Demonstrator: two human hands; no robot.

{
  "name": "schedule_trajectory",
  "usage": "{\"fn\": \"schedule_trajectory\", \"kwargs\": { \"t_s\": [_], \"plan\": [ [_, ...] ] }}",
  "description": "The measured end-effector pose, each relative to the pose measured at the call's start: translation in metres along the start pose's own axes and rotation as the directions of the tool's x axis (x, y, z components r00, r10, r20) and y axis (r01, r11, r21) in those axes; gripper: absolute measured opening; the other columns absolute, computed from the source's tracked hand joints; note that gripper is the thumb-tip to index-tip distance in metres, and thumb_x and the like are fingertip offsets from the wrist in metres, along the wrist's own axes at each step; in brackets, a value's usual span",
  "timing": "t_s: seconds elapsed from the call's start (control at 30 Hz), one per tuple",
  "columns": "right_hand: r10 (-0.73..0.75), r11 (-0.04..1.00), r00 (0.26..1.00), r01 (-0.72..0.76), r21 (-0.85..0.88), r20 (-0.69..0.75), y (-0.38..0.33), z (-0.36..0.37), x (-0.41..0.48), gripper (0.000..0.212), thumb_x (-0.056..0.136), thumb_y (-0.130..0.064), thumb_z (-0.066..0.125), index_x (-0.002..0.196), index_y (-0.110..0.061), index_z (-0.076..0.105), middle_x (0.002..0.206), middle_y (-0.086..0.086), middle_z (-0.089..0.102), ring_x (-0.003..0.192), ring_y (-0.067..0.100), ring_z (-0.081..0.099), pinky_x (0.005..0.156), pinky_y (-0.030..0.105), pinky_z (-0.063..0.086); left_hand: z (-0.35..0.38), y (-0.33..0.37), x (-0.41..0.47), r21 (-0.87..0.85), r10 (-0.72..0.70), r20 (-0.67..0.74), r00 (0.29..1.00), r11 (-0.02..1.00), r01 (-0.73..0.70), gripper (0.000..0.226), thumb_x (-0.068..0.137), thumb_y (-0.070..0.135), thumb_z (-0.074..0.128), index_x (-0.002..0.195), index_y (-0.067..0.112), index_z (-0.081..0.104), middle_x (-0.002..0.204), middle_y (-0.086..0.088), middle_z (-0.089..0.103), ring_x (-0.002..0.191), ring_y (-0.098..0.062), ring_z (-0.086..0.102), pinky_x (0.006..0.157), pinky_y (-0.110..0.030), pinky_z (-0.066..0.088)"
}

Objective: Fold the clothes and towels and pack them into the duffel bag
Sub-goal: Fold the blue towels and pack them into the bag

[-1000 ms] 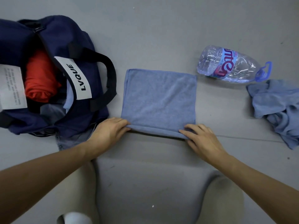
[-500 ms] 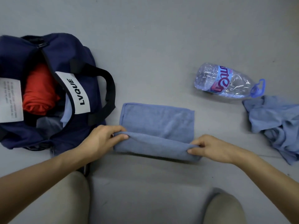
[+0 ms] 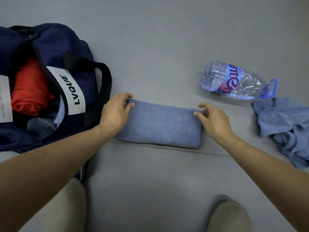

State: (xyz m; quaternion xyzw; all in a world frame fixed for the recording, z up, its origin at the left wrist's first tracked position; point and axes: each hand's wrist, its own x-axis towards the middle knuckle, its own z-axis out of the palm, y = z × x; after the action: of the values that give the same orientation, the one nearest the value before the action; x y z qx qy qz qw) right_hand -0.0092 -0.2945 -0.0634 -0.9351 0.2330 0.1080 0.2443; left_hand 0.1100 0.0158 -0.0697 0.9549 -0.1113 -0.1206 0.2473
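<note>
From the head view, a folded blue towel (image 3: 160, 126) lies flat on the grey floor (image 3: 167, 39) between the open duffel bag (image 3: 75, 52) and a bottle (image 3: 234, 81) lying on its side. Its long axis runs left to right, the right end slightly nearer the person. The left hand (image 3: 117, 113) pinches its far left corner and the right hand (image 3: 214, 121) pinches its far right corner. A red garment (image 3: 28, 91) sits inside the bag, and a crumpled blue cloth (image 3: 284, 124) lies at far right.

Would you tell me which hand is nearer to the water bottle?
Right. The right hand holds the folded towel at the end nearer the water bottle; the left hand holds its other end, beside the duffel bag.
</note>
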Motion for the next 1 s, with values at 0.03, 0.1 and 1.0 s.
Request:
{"fn": "schedule_trajectory", "kwargs": {
  "t_s": [0.03, 0.1, 1.0],
  "plan": [
    [-0.094, 0.991, 0.995, 0.092, -0.093, -0.022, 0.003, 0.003, -0.002, 0.039, 0.094, -0.034, 0.063, 0.131, -0.021, 0.059, 0.125, 0.006, 0.062, 0.116, 0.030, 0.055, 0.093, 0.039, 0.045, 0.003, 0.002, -0.007, 0.129, 0.095, -0.054, 0.994, 0.988, -0.088, 0.029, 0.098, 0.027, 0.057, 0.127, 0.021, 0.061, 0.122, -0.004, 0.061, 0.101, -0.028, 0.059, 0.083, -0.039, 0.047],
    [-0.364, 0.904, 0.931, 0.350, -0.245, -0.015, 0.008, 0.010, -0.010, 0.050, 0.092, -0.032, 0.065, 0.139, -0.017, 0.054, 0.147, 0.013, 0.048, 0.131, 0.037, 0.046, 0.104, 0.046, 0.044, 0.011, 0.006, -0.029, 0.289, 0.329, -0.054, 0.943, 0.909, -0.301, 0.032, 0.094, 0.017, 0.061, 0.125, 0.017, 0.062, 0.125, -0.009, 0.058, 0.094, -0.037, 0.057, 0.078, -0.046, 0.049],
    [-0.670, 0.599, 0.683, 0.729, -0.331, 0.291, -0.014, 0.067, -0.118, 0.054, 0.081, -0.037, 0.069, 0.133, -0.026, 0.057, 0.148, 0.008, 0.048, 0.114, 0.028, 0.054, 0.086, 0.038, 0.052, 0.055, 0.019, -0.064, 0.280, 0.616, 0.179, 0.767, 0.716, -0.640, 0.050, 0.094, 0.016, 0.057, 0.144, 0.017, 0.052, 0.155, -0.018, 0.040, 0.146, -0.039, 0.031, 0.121, -0.052, 0.021]
  ]
}}
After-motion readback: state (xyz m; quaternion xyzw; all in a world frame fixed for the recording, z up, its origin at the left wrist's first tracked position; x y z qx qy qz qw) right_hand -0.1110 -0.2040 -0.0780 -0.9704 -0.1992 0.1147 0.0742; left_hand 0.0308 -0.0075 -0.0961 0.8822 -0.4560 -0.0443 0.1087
